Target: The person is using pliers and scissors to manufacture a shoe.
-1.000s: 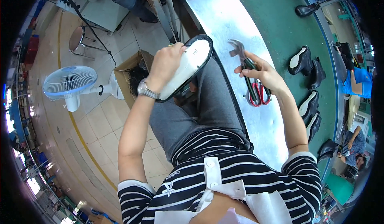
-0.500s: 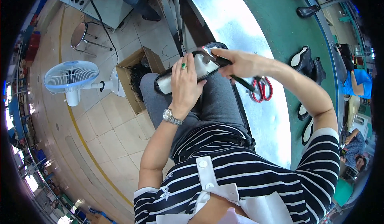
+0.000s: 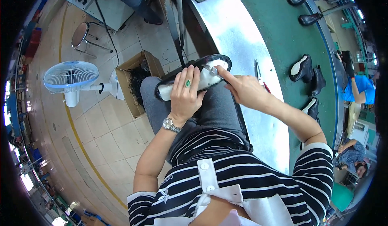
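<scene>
Off to the left of the left fingers stood a fan (image 3: 71, 75), and nearer them an open box (image 3: 153, 65) of dark scraps. The left hand (image 3: 186, 94) came next, its fingers pressed across a black shoe (image 3: 165, 92) and clamped on it, the thumb at the near side. The shoe lay upturned over the thighs beneath those fingers, its pale underside showing at both ends.

Just right of the left fingers, the metal head of a tool (image 3: 210, 69) met the underside. The right hand (image 3: 245, 89) seemed clamped round that tool, forefinger stretched along it; its handle was hidden by the palm. I took the step in hand to be working the underside near one end. To my eye, the next move called for a firm left grip and a small, controlled turn of the right wrist, clear of the left fingertips.

Beyond the right fingers, scissors (image 3: 258, 71) lay on the worktop (image 3: 268, 133), partly behind the hand. Farther right, well apart from the fingers, were more black boots (image 3: 304, 69).
</scene>
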The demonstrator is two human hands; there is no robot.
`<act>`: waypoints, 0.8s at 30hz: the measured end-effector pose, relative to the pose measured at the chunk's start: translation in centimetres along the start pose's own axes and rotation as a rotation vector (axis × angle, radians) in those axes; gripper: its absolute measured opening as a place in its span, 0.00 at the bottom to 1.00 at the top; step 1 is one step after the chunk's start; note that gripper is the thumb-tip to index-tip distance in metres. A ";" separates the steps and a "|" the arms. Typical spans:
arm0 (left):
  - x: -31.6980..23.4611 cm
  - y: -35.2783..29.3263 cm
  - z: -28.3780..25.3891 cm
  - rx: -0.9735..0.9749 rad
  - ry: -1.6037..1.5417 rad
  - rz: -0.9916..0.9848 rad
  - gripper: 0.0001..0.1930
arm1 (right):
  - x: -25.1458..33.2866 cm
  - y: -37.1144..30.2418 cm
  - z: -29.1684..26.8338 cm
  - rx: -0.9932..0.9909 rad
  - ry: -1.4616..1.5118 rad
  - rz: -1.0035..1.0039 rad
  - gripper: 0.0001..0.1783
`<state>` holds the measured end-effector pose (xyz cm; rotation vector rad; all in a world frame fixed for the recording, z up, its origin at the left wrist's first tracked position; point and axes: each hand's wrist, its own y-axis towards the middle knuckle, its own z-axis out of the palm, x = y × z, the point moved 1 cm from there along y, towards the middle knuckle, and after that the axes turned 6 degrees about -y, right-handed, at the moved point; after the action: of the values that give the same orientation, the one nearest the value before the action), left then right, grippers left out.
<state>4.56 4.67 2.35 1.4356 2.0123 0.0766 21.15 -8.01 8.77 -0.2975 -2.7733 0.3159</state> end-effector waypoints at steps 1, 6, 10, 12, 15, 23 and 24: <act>0.1 -0.3 0.1 0.001 0.040 0.036 0.41 | 0.4 0.6 -2.0 0.151 -0.089 0.025 0.34; 0.6 -0.4 0.9 -0.015 0.068 0.051 0.37 | 1.5 2.6 -3.3 -0.191 0.291 -0.012 0.34; 0.8 0.1 0.8 0.017 0.102 0.049 0.38 | 1.7 3.5 -1.1 -0.091 0.092 0.142 0.34; 0.9 -0.1 0.5 -0.049 0.083 0.041 0.36 | 1.6 3.3 -3.4 -0.066 0.247 0.085 0.35; 0.5 -0.1 0.7 -0.042 0.073 0.020 0.36 | 1.1 3.5 -1.8 -0.219 0.344 0.228 0.36; 0.6 0.0 0.8 -0.077 0.103 -0.016 0.35 | 1.2 4.0 -1.9 -0.242 0.323 0.250 0.34; 0.6 0.2 0.8 -0.068 0.086 -0.001 0.34 | 0.9 4.3 -1.1 -0.253 0.278 0.241 0.34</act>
<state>5.06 5.04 1.58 1.4097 2.0598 0.2082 21.47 -3.53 8.99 -0.6852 -2.5021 -0.0227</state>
